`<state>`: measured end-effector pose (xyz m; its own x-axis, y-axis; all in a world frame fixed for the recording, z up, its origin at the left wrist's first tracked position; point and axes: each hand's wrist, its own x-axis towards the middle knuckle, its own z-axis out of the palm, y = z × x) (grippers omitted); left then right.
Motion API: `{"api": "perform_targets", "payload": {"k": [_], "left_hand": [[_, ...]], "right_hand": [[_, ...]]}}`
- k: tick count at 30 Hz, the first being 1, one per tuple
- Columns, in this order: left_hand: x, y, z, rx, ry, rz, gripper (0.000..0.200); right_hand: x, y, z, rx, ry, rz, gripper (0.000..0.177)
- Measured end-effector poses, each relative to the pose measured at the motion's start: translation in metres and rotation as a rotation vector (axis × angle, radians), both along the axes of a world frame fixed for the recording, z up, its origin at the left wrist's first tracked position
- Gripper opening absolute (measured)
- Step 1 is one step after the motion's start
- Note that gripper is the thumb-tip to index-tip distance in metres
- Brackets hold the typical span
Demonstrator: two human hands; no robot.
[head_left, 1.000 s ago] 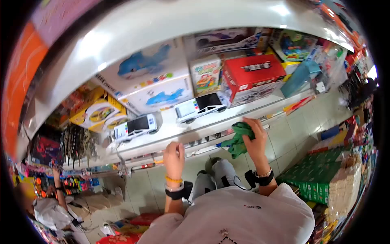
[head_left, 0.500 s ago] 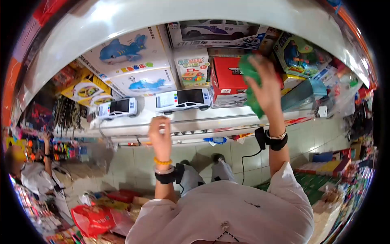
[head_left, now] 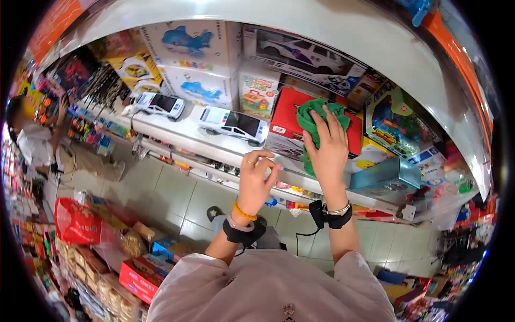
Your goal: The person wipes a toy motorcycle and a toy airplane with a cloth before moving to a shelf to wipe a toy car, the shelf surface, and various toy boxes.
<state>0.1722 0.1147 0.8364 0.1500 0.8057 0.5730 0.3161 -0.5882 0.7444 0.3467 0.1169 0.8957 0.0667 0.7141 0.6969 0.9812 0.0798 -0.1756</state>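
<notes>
A crumpled green cloth (head_left: 309, 115) lies on top of a red box (head_left: 285, 110), and part of it hangs over the box's front. My right hand (head_left: 330, 153) holds the cloth against the box top, fingers stretched over it and thumb beside it. Just before the shelf edge, my left hand (head_left: 256, 185) hovers with loosely bent, parted fingers and nothing visible in them. Closest to it stands a silver toy car (head_left: 234, 124) with a dark roof. A second silver toy car (head_left: 161, 104) sits farther left on the white shelf (head_left: 185, 131).
Boxes with a blue toy dolphin (head_left: 196, 70) and a boxed police car (head_left: 306, 56) stand behind. Right of the red box are a teal box (head_left: 383, 177) and a green toy box (head_left: 399, 123). Another person (head_left: 37, 139) is at left; a red bag (head_left: 78, 222) lies behind me.
The view has turned and shifted. My right hand with the cloth has come down onto the red box's top. My left hand has moved right, past the nearer toy car.
</notes>
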Motion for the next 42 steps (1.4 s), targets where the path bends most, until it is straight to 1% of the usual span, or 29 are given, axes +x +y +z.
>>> {"api": "perform_targets", "payload": {"k": [1, 2, 3, 4, 5, 6, 9, 10, 12, 16, 19, 20, 23, 24, 27, 28, 29, 31, 33, 34, 37, 42], "left_hand": [[-0.008, -0.001, 0.002, -0.029, -0.014, 0.043, 0.012], [-0.022, 0.006, 0.006, -0.011, 0.03, 0.111, 0.012], [-0.035, 0.014, 0.017, 0.038, 0.052, 0.227, 0.012], [-0.052, 0.023, 0.029, 0.012, 0.085, 0.317, 0.011], [-0.066, 0.032, 0.043, 0.079, 0.145, 0.431, 0.011], [-0.082, 0.041, 0.053, 0.057, 0.128, 0.467, 0.009], [-0.12, 0.066, 0.06, 0.121, 0.157, 0.562, 0.009], [-0.128, 0.078, 0.056, 0.12, 0.169, 0.568, 0.009], [-0.143, 0.092, 0.032, 0.097, 0.194, 0.592, 0.009], [-0.15, 0.108, -0.013, 0.009, 0.162, 0.545, 0.01], [-0.15, 0.112, -0.033, 0.045, 0.201, 0.518, 0.012], [-0.15, 0.114, -0.036, 0.006, 0.186, 0.509, 0.012], [-0.151, 0.126, -0.035, 0.039, 0.256, 0.505, 0.012], [-0.151, 0.133, -0.033, 0.093, 0.266, 0.462, 0.011], [-0.146, 0.155, -0.024, 0.058, 0.328, 0.384, 0.015], [-0.145, 0.168, -0.028, 0.1, 0.362, 0.348, 0.016], [-0.143, 0.178, -0.032, 0.07, 0.44, 0.337, 0.016], [-0.139, 0.192, -0.038, 0.113, 0.568, 0.313, 0.016], [-0.139, 0.2, -0.046, 0.124, 0.575, 0.278, 0.017], [-0.139, 0.201, -0.045, 0.09, 0.612, 0.277, 0.016], [-0.144, 0.206, -0.054, 0.126, 0.608, 0.195, 0.018], [-0.146, 0.204, -0.056, 0.118, 0.61, 0.178, 0.018]], "right_hand": [[-0.001, 0.002, 0.001, 0.01, 0.007, -0.006, 0.043], [-0.002, 0.002, 0.003, 0.012, 0.017, -0.008, 0.042], [-0.003, 0.002, 0.004, 0.003, 0.022, -0.009, 0.042], [-0.003, 0.003, 0.005, -0.001, 0.026, -0.014, 0.042], [-0.003, 0.005, 0.006, -0.003, 0.032, -0.02, 0.042], [-0.003, 0.007, 0.007, 0.002, 0.031, -0.017, 0.042], [-0.004, 0.009, 0.006, -0.02, 0.03, -0.049, 0.043], [-0.004, 0.01, 0.005, -0.02, 0.028, -0.07, 0.043], [-0.006, 0.01, 0.005, -0.01, 0.028, -0.077, 0.042], [-0.008, 0.01, 0.0, 0.021, 0.019, -0.088, 0.041], [-0.008, 0.01, -0.004, 0.024, 0.028, -0.091, 0.042], [-0.008, 0.01, -0.004, 0.022, 0.019, -0.102, 0.042], [-0.009, 0.01, -0.003, 0.002, 0.013, -0.121, 0.042], [-0.01, 0.01, -0.002, -0.01, 0.016, -0.127, 0.042], [-0.012, 0.009, 0.005, -0.033, 0.048, -0.122, 0.042], [-0.012, 0.009, 0.005, -0.041, 0.048, -0.12, 0.042], [-0.012, 0.007, 0.005, -0.055, 0.048, -0.116, 0.042], [-0.011, 0.007, 0.003, -0.044, 0.027, -0.127, 0.042], [-0.011, 0.009, 0.001, -0.036, 0.016, -0.142, 0.043], [-0.012, 0.009, 0.001, -0.051, 0.039, -0.149, 0.043], [-0.01, 0.011, -0.003, 0.003, 0.002, -0.154, 0.043], [-0.007, 0.011, -0.006, 0.039, -0.016, -0.141, 0.04]]}}
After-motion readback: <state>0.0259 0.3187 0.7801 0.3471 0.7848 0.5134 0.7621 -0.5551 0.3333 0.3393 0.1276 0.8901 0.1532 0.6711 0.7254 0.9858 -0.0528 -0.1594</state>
